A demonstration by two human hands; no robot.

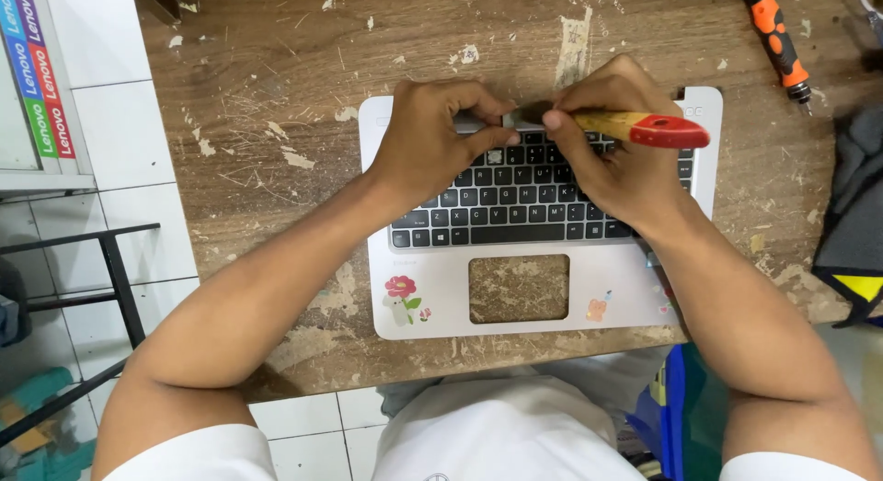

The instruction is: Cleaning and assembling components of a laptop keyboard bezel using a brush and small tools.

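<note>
Right hand (612, 141) grips brush (644, 128); left hand (432, 141) pinches bristles at laptop palmrest (543, 214) 12 o'clock edge, on worktop (258, 150).

One head-worn camera looks almost straight down from above the person's chest, close over a scarred wooden table (258, 150) whose far edge lies at 12 o'clock. Both forearms enter from 5 and 7 o'clock and meet near the centre over a white laptop shell (432, 297). White floor tiles (120, 122) show at 9 o'clock
</note>
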